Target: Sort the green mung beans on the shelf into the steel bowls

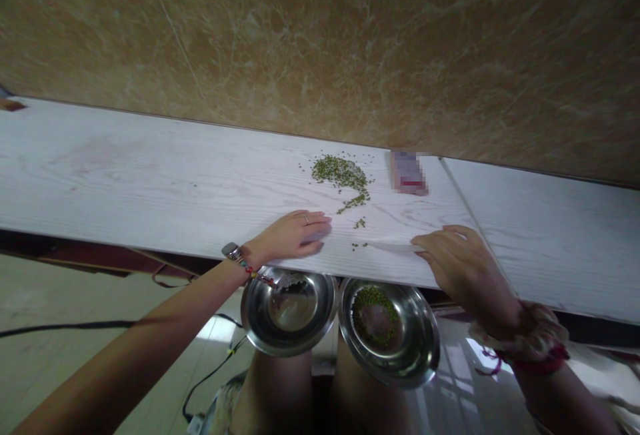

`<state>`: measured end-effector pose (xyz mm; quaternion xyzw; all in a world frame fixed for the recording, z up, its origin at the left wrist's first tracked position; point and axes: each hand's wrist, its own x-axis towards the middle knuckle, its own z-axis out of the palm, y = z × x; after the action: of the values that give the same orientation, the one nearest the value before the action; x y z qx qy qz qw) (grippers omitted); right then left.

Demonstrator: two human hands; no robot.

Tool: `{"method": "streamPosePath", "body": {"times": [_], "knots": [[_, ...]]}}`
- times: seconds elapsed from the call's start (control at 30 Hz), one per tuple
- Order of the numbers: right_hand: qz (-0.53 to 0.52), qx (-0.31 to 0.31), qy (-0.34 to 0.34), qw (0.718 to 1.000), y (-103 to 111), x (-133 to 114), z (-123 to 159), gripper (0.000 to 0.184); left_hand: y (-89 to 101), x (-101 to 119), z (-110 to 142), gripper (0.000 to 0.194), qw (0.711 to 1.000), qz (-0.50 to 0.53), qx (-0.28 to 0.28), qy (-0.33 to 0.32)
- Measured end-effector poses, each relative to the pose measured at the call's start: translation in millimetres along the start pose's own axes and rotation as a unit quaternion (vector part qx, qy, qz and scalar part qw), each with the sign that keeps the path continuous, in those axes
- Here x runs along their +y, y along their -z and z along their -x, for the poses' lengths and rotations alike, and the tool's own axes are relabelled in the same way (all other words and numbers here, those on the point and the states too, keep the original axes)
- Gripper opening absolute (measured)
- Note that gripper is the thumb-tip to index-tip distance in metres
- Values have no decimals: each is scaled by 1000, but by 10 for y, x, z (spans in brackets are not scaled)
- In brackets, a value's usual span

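Observation:
A pile of mung beans [337, 171] lies on the white wood-grain tabletop [200, 188], with a trail of beans curving toward me. My left hand [295, 235] rests flat on the tabletop, left of the trail, fingers stretched out and holding nothing. Pinched in my right hand [453, 255] is a thin pale strip [393, 247], its tip near a few stray beans; its exact kind is unclear. Just below the table edge, a steel bowl [430, 348] holds more mung beans. Beside it, a second steel bowl [253, 328] has a few dark bits and something shiny inside.
A blurred rectangular object [409, 173] lies right of the pile, near the marbled wall [320, 55]. A seam [463, 195] crosses the tabletop at right. Both bowls sit over my knees. Black cables [75, 327] run above the tiled floor at left.

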<state>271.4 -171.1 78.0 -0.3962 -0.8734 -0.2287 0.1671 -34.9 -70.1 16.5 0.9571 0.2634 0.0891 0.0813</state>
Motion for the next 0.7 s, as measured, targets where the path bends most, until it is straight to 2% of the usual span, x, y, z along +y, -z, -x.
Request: {"method": "streamPosePath", "body": {"times": [0.2, 0.33, 0.47, 0.7], "knots": [[28, 22, -14, 999, -90, 36, -72, 19, -24, -25, 6, 36, 999, -12, 21, -24], [-1, 35, -24, 999, -21, 31, -39, 16, -29, -32, 8, 35, 999, -26, 23, -29], [2, 18, -4, 1000, 16, 12, -21, 16, -35, -30, 9, 34, 998, -37, 22, -37], [37, 37, -14, 999, -152, 38, -97, 18, -34, -20, -1, 33, 998, -43, 12, -51]]}}
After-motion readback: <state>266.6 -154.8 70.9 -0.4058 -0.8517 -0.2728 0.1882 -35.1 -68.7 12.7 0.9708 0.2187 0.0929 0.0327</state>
